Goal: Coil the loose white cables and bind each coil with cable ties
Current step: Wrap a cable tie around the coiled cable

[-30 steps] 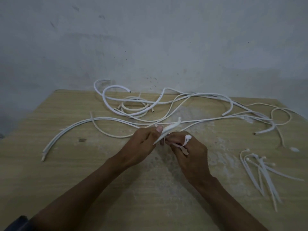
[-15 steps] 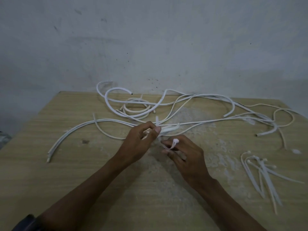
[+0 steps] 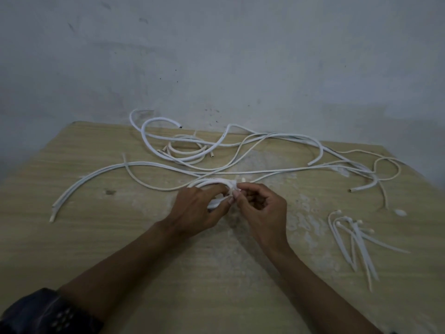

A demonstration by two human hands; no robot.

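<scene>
Pale wood-grain surface point(image 3: 240, 285), scuffed with chalky white patches, lying beneath a grey plaster wall point(image 3: 216, 56). The left hand point(image 3: 197, 210) is closing its grip on a small coil of smooth, round white cable point(image 3: 212, 183); the right hand point(image 3: 262, 210) is pinching a tie at the coil. Loose cables point(image 3: 265, 138) are sprawling beyond the coil; flat cable ties point(image 3: 354, 239) are lying to its right.

A light wood-grain counter point(image 3: 120, 249) fills the lower part of the view, its middle marked by pale, chalky scuffs point(image 3: 301, 220) and a small dark spot point(image 3: 110, 192) toward the left. Behind its far edge stands a grey wall point(image 3: 240, 56), smudged and speckled with dark flecks.
</scene>
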